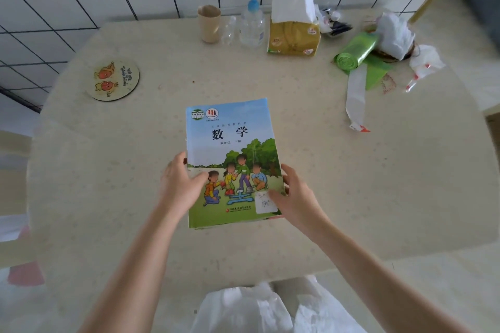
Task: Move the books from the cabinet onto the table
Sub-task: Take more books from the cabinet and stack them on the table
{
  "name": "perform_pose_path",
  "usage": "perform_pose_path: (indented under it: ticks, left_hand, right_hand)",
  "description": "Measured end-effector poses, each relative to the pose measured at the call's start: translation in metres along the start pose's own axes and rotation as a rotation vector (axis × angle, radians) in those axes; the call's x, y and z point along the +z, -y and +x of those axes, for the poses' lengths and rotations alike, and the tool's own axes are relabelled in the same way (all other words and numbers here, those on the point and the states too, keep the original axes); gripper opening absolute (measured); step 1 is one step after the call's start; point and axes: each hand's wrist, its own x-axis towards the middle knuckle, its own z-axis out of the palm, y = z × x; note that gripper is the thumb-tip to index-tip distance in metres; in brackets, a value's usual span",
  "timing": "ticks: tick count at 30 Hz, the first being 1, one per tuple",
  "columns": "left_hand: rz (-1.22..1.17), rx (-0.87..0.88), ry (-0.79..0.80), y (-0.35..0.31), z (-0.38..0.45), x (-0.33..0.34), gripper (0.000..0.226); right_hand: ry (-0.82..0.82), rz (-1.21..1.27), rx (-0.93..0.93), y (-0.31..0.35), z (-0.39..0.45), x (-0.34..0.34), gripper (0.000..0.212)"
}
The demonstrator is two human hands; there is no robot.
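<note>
Books (232, 159): stack on the table, near its middle, spine edge to the left; top cover is a children's maths textbook with cartoon kids under trees; more page edges and a reddish cover show under it at the lower right corner, exact count can't tell.
Label (266, 203): white handwritten sticker at the cover's lower right, partly under the right thumb.
Left hand (181, 184): on the stack's left edge near the bottom; thumb lies on the cover, fingers curl along the spine side, loosely together; whether they reach under the stack can't tell.
Right hand (296, 194): on the stack's right edge, thumb on the cover by the sticker, fingers wrapped along the side, close together.
Table (351, 197): pale speckled top, against a white tiled wall.
Coaster (113, 80): round, cartoon print, far left, well apart from the books.
Cup (209, 23): tan, upright, at the back.
Pump bottle (252, 21): clear with blue pump, just right of the cup; a smaller clear bottle between them.
Tissue pack (294, 35): yellow, white tissue sticking up, beside the pump bottle.
Bag roll (355, 53): green, lying on its side at the right, loose end trailing; crumpled white plastic beyond it.
Plastic bag (257, 308): white, below the near table edge, between the forearms.
</note>
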Motion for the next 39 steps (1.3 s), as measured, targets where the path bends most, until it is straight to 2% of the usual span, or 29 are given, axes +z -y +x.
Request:
perform_pose_path:
  ticks: [6, 10, 17, 24, 32, 39]
  left_hand:
    - [0.118, 0.263, -0.212, -0.028, -0.016, 0.012, 0.058]
    - [0.095, 0.428, -0.173, -0.057, -0.028, 0.032, 0.047]
    - [0.137, 0.708, 0.054, -0.117, -0.064, 0.092, 0.043]
    - [0.08, 0.961, 0.313, -0.156, -0.171, 0.185, 0.042]
    - [0.119, 1.052, 0.684, -0.124, -0.354, 0.278, 0.036]
    - [0.252, 1.179, 0.997, -0.081, -0.497, 0.35, 0.034]
  right_hand:
    - [-0.097, 0.048, 0.013, -0.016, -0.011, -0.018, 0.061]
    - [-0.2, 0.053, -0.022, -0.033, -0.026, -0.04, 0.056]
    - [-0.437, 0.193, 0.019, -0.087, -0.073, -0.088, 0.045]
    - [-0.642, 0.33, 0.134, -0.185, -0.171, -0.124, 0.041]
    - [-0.884, 0.488, 0.28, -0.31, -0.316, -0.124, 0.038]
    - [-1.117, 0.641, 0.467, -0.403, -0.448, -0.1, 0.039]
